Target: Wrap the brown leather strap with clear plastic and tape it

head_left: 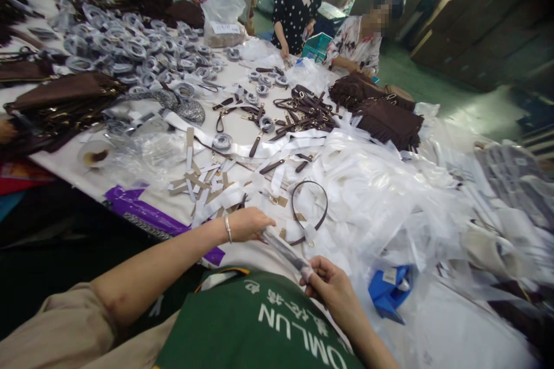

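The left hand (pixel 251 225) and right hand (pixel 328 283) pinch a film-covered strip (pixel 283 249) at both ends; wrapped coils (pixel 149 46) lie heaped, brown straps (pixel 308 108) unwrapped.

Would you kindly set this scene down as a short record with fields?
Left hand: holds the upper end of a slim, shiny strip
Right hand: pinches its lower end
Strip contents: unclear
Beyond the hands: looped dark strap
Right side: blue packet, clear plastic
Table's near edge: purple tape
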Available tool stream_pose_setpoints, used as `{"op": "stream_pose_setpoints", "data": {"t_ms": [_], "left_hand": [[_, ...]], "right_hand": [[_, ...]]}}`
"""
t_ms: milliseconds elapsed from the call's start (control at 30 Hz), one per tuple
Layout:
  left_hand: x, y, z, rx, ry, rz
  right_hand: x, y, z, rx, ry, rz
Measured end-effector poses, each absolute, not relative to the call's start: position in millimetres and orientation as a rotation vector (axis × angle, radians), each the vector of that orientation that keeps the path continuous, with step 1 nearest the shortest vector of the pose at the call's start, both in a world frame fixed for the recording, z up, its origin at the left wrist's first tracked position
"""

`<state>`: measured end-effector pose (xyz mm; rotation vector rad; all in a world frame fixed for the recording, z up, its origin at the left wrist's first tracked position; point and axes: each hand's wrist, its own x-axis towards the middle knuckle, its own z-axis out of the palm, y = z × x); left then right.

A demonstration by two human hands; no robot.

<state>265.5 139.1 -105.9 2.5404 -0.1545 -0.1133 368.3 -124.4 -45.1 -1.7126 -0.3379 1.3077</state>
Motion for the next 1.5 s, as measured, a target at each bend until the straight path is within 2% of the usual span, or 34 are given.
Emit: {"op": "stream_pose_setpoints", "data": {"t_ms": [133,267,367,467,567,667,767,867,933,1167,1367,1500], "left_hand": [[212.2,233.6,-89.0,2.761,0.379,0.265],[97.7,290.7,-80.3,2.714,1.026,0.626],[-13.9,281.2,-96.5,2.604,1.442,0.416],[-118.2,250.2,-115.9,2.26,1.91,0.028],[-170.3,218.2,-127.7,1.957,1.986,-0.283],[-135.3,182.7,-134.2,1.9,1.817,-0.255],[-30.0,138.2,-134.1,1.836,1.345,0.01],[77.2,95.3,-127.2,1.642,0.865,0.019],[118.5,77.2,-122.8,1.726,0.689,-0.011],[120.9,79.3,-129.3,2.009,0.556,-0.082],[125.7,84.5,-130.9,2.205,0.716,0.038],[131.3,83.1,-131.7,2.272,0.585,0.03]], "right_hand": [[372.8,-124.9,-39.4,-1.684,-0.303,1.311],[365.7,-109.5,-45.6,-1.643,-0.403,1.453],[353.4,-87.9,-58.2,-1.622,-0.54,1.566],[343.2,-67.7,-72.4,-1.624,-0.641,1.611],[336.0,-54.3,-84.7,-1.694,-0.687,1.631],[323.5,-43.8,-95.0,-1.761,-0.74,1.647],[302.7,-33.8,-105.0,-1.78,-0.766,1.676],[284.2,-28.0,-114.2,-1.76,-0.778,1.675],[278.7,-28.3,-117.7,-1.757,-0.8,1.66],[283.7,-43.1,-105.4,-1.51,-0.924,1.756],[283.4,-53.6,-111.1,-1.905,-1.014,1.562],[275.9,-53.3,-117.7,-2.04,-0.955,1.457]]}}
